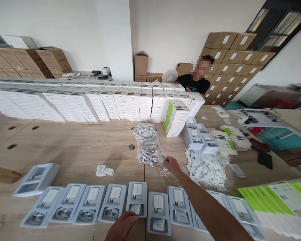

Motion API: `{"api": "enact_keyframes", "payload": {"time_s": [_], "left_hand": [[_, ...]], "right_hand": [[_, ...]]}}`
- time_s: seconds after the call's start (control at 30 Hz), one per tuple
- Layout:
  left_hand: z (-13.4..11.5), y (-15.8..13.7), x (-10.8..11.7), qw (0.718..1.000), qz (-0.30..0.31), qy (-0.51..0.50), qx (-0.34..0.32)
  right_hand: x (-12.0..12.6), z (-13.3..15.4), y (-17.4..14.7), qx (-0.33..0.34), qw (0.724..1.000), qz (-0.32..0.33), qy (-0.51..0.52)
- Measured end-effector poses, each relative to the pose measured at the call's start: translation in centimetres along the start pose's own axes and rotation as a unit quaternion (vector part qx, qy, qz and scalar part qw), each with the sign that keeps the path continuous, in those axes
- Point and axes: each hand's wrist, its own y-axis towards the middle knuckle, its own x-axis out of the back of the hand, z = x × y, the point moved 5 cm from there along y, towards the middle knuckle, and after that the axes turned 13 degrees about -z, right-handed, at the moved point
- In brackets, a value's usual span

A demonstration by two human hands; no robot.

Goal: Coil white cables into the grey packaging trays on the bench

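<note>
- The bag of cables (147, 142) lies on the table (77, 144).
- Behind the bag: a long wall of boxes (130, 103), stretching far left.
- Right of the bag: stacked trays (194, 144), then flat boxes (240, 140), then a phone (265, 160).
- Right, slightly nearer than the bag: a heap of small pieces (208, 170).
- Before the bag: a row of trays (158, 215), chargers (137, 189) inside.
- Left and nearer than the bag: small blocks (104, 170), then a tray stack (41, 187).
</note>
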Motion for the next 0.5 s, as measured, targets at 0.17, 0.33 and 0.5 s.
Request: {"api": "enact_keyframes", "payload": {"time_s": [0.17,0.33,0.5], "left_hand": [[-0.7,1.6,0.4,0.998,0.008,-0.066,-0.005],[2.8,3.7,-0.1,0.931,0.022,-0.261,0.252],[1.4,8.9,-0.7,0.808,0.045,-0.463,0.361]], "right_hand": [[-0.2,2.4,-2.7,-0.022,0.995,-0.039,0.085],[-0.8,6.2,-8.0,-0.024,0.978,-0.023,0.205],[-2.5,11.1,-15.7,-0.034,0.951,0.044,0.304]]}}
